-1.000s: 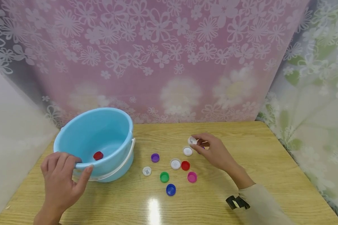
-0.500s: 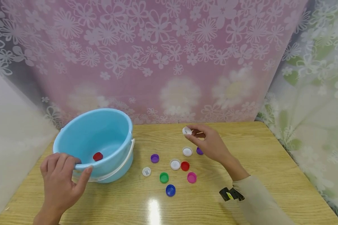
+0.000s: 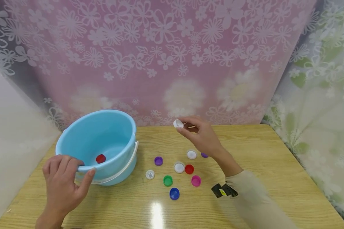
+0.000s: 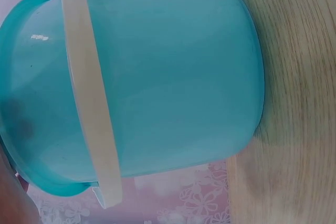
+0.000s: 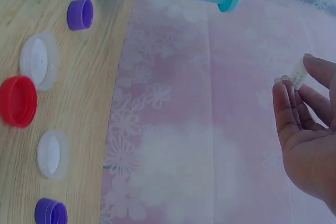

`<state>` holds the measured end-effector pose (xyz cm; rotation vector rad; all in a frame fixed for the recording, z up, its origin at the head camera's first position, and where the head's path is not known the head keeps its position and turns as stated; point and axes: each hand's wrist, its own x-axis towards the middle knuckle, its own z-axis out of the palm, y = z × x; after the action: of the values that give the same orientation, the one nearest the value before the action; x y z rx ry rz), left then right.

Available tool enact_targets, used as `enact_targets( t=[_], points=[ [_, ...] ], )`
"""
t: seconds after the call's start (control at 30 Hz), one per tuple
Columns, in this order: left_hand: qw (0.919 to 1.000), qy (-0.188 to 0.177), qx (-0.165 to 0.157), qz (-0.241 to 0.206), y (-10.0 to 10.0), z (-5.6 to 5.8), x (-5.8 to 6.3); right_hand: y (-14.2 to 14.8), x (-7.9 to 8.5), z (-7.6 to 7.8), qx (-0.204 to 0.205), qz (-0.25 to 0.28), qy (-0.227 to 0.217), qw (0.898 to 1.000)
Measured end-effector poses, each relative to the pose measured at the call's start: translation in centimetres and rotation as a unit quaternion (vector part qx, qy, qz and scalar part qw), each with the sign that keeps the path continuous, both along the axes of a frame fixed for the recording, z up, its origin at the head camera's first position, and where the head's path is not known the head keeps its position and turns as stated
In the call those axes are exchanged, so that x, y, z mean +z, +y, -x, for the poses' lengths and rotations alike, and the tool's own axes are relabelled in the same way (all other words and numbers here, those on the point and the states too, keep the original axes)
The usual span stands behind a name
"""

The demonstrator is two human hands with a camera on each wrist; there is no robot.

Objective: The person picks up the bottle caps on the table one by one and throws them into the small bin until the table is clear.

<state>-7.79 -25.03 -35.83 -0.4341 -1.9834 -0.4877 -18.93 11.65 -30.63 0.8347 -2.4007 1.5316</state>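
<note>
My left hand (image 3: 63,183) grips the near rim of a light blue bucket (image 3: 118,168), thumb outside and fingers over the edge. A red bottle cap (image 3: 100,158) lies on the bucket's floor. In the left wrist view the bucket's side (image 4: 173,77) and its pale handle (image 4: 92,87) fill most of the picture. My right hand (image 3: 202,135) pinches a white bottle cap (image 3: 178,123) between thumb and fingers, raised above the table to the right of the bucket. The right wrist view shows the same white cap (image 5: 299,75) edge-on at the fingertips.
Loose caps lie on the wooden table (image 3: 246,197): purple (image 3: 158,161), green (image 3: 168,180), blue (image 3: 174,193), pink (image 3: 196,180), red (image 3: 189,169) and several white ones (image 3: 191,154). Another purple cap (image 3: 204,155) is partly hidden by the right arm. A floral curtain (image 3: 172,63) hangs behind.
My right hand has lifted the white cap up from among the other caps and carried it left toward the bucket. My left hand keeps its grip on the rim.
</note>
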Motion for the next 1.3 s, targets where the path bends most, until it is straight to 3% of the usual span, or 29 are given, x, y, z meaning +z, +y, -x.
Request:
enact_targets(
  t=[0.7, 0.97, 1.3],
  points=[
    [0.9999, 0.013, 0.010, 0.003, -0.1, 0.1, 0.1, -6.3, 2.2, 0.8, 0.059, 0.002, 0.014, 0.998],
    [0.9999, 0.015, 0.005, 0.002, 0.0, 0.2, 0.0, -10.1, 1.4, 0.6, 0.098, 0.000, -0.007, 0.995],
    [0.9998, 0.020, 0.007, 0.006, 0.2, 0.4, 0.2, -13.3, 1.0, 0.3, 0.128, -0.039, -0.019, 0.991]
  ],
)
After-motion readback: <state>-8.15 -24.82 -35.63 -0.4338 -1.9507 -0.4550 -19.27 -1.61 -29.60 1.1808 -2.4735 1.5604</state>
